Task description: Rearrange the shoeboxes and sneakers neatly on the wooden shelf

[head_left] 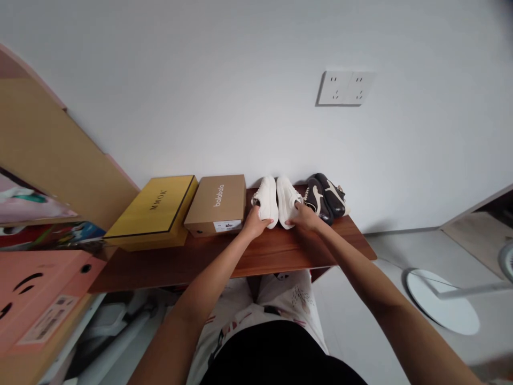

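Observation:
Two white sneakers stand side by side on a reddish-brown wooden shelf (256, 256), toes toward the wall. My left hand (253, 222) is wrapped round the heel of the left white sneaker (266, 199). My right hand (303, 216) grips the heel of the right white sneaker (287, 199). Both shoes rest on the shelf. A pair of black-and-cream sneakers (326, 197) sits just to the right of them against the wall.
A brown cardboard shoebox (218, 203) and a yellow box (158, 211) stand left of the shoes. A pink box (36, 299) is at the near left. A wall socket (345, 87) is above. A white round stand base (441, 302) lies on the floor at right.

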Available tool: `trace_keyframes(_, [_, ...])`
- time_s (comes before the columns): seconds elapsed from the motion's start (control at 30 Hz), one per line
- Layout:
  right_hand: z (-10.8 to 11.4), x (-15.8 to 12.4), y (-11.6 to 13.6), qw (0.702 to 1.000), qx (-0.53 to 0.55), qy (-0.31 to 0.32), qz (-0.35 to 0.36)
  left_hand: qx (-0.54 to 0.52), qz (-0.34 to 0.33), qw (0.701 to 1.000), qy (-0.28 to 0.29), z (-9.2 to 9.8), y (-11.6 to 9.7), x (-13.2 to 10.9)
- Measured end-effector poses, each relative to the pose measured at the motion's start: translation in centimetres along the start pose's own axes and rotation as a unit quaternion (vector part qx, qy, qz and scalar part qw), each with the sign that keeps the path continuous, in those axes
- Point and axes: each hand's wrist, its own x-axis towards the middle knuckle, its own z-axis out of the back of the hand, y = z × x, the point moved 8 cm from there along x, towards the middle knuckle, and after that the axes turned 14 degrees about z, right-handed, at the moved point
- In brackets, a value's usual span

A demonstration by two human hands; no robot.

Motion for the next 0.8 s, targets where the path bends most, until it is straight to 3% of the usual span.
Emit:
trace_keyframes(0.1, [-0.6, 0.1, 1.4, 0.983, -0.139, 0.115, 0.015, 0.172, -0.057, 0.983, 0.007, -0.6, -2.5, -0.6])
trace_keyframes(0.2, [-1.3, 0.2, 2.8, 0.951, -0.238, 0.189, 0.048, 0.354, -0.080, 0.931, 0.022, -2.2, -3.9, -1.4])
trace_keyframes(0.3, [-2.1, 0.2, 3.6, 0.920, -0.306, 0.236, 0.068, 0.452, -0.092, 0.887, 0.027, -3.2, -4.6, -2.1])
trace_keyframes(0.47, [-3.5, 0.5, 4.6, 0.891, -0.355, 0.269, 0.087, 0.501, -0.087, 0.861, 0.025, -3.8, -4.8, -2.0])
trace_keyframes(0.8, [-5.3, 1.5, 6.2, 0.890, -0.368, 0.255, 0.089, 0.525, -0.099, 0.845, 0.012, -4.3, -4.9, -0.8])
